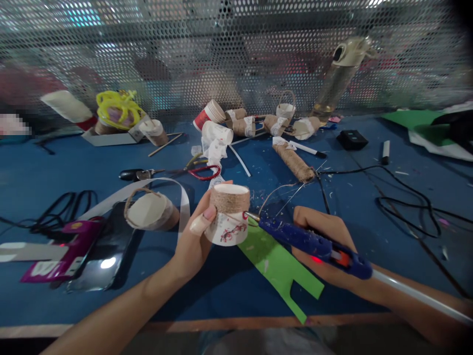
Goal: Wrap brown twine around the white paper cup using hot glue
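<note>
The left hand (197,229) is closed round a paper cup (229,235), thumb on its near wall, held upright above the tabletop (351,301). The right hand (328,224) grips a glue gun (295,237), its nozzle at the cup's side just below the wound twine (231,202). The clear glue stick (417,293) runs out of view at the right edge.

The step in hand looks like gluing twine round the cup; the next move probably calls for a steady cup and the loose strand (275,190) laid close against the last turn. Whether glue is flowing I can't fairly say: the tip is too small to judge. The gun hides most of the right hand's fingers, and the cup's far side is out of sight.

Below the gun lies a green sheet (277,266). Farther off are red-handled scissors (205,172) and a twine roll (293,160), to which the strand seems to lead. Beyond the mesh (221,54), everything is blurred.
</note>
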The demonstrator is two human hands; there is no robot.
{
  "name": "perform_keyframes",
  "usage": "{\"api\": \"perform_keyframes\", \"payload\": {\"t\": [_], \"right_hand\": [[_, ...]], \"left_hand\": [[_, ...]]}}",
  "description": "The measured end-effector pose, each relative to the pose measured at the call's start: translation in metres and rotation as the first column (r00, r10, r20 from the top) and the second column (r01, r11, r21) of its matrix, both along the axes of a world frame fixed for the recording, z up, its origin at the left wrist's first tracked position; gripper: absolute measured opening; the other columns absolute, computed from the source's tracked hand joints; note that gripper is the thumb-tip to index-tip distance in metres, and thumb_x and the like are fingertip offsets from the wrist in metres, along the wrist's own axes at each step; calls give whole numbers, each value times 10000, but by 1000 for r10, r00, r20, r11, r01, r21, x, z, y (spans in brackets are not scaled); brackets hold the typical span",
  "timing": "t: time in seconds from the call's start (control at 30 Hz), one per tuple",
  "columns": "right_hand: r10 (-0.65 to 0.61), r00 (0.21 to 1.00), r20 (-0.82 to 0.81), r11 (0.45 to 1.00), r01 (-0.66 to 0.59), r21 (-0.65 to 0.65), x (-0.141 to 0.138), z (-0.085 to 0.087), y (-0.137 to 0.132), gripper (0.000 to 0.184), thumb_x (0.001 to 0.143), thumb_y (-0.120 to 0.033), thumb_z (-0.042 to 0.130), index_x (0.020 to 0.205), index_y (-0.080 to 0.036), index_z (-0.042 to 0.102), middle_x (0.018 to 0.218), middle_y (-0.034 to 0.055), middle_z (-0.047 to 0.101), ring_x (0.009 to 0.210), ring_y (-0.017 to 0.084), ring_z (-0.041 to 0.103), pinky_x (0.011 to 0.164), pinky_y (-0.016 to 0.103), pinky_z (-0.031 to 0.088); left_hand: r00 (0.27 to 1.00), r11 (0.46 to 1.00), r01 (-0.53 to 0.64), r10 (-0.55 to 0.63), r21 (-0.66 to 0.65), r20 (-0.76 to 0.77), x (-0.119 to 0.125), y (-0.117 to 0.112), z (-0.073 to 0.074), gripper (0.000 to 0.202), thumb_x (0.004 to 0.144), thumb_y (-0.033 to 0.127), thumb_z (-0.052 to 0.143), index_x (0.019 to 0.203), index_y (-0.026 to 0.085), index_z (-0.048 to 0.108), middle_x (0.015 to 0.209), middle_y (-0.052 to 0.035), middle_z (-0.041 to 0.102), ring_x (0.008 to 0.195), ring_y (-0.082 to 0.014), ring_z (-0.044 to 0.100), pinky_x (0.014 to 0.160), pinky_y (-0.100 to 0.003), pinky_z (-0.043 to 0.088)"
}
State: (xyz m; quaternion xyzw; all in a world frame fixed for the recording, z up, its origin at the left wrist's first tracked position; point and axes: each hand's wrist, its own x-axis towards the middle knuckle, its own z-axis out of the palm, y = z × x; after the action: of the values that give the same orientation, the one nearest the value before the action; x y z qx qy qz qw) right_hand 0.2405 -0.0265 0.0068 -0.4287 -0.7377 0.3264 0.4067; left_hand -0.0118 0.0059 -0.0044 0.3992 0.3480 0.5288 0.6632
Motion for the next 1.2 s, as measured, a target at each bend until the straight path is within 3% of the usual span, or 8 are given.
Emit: {"api": "perform_keyframes", "payload": {"t": [0.23, 0.47, 0.67, 0.77, 1.0, 1.2], "right_hand": [[-24, 1000, 9, 1000, 24, -15, -1, 2, 1, 335, 807, -116, 642, 727, -242, 342, 675, -63, 363, 569, 103, 341, 546, 281, 267], [-20, 1000, -7, 1000, 20, -16, -2, 2, 0, 339, 818, -137, 648, 728, -243, 339, 680, -59, 365, 572, 108, 338, 541, 287, 267], [-21, 1000, -2, 1000, 21, -14, -1, 2, 1, 341, 816, -138, 651, 718, -242, 342, 672, -60, 368, 569, 109, 348, 542, 293, 260], [-19, 1000, 1, 1000, 19, -7, -1, 2, 1, 333, 808, -114, 645, 721, -242, 350, 675, -58, 379, 573, 110, 342, 547, 291, 260], [-5, 1000, -2, 1000, 5, 1, -1, -1, 0, 329, 813, -125, 643, 733, -243, 346, 679, -64, 363, 573, 104, 337, 542, 279, 262], [11, 1000, 8, 1000, -12, 18, 0, -2, 0, 359, 794, -135, 660, 741, -244, 322, 690, -68, 350, 584, 104, 320, 546, 272, 261]], "left_hand": [[999, 998, -32, 33, -60, 8, 2, 0, 7, 527, 882, 476, 691, 1359, 253, 676, 1075, -52, 785, 1108, -297, 714, 939, -386, 578], [1000, 1000, -6, 6, -17, 13, -1, 1, -2, 499, 909, 477, 658, 1338, 224, 687, 1174, -76, 764, 1183, -322, 681, 1022, -427, 537], [999, 998, -37, 37, -43, 1, 2, -2, 8, 559, 869, 486, 705, 1369, 240, 666, 1116, -70, 769, 1103, -310, 698, 927, -398, 565], [999, 997, -50, 49, -57, -5, 2, -2, 9, 509, 885, 480, 685, 1335, 243, 688, 1108, -71, 768, 1130, -317, 690, 949, -409, 562], [998, 999, 4, -2, 40, -68, 0, 4, 2, 521, 891, 491, 695, 1351, 247, 674, 1196, -66, 742, 1083, -274, 691, 892, -337, 547], [987, 992, -32, 51, 119, -155, 0, 1, 1, 469, 914, 442, 699, 1352, 282, 651, 1360, -77, 668, 1265, -314, 593, 1021, -385, 484]]}}
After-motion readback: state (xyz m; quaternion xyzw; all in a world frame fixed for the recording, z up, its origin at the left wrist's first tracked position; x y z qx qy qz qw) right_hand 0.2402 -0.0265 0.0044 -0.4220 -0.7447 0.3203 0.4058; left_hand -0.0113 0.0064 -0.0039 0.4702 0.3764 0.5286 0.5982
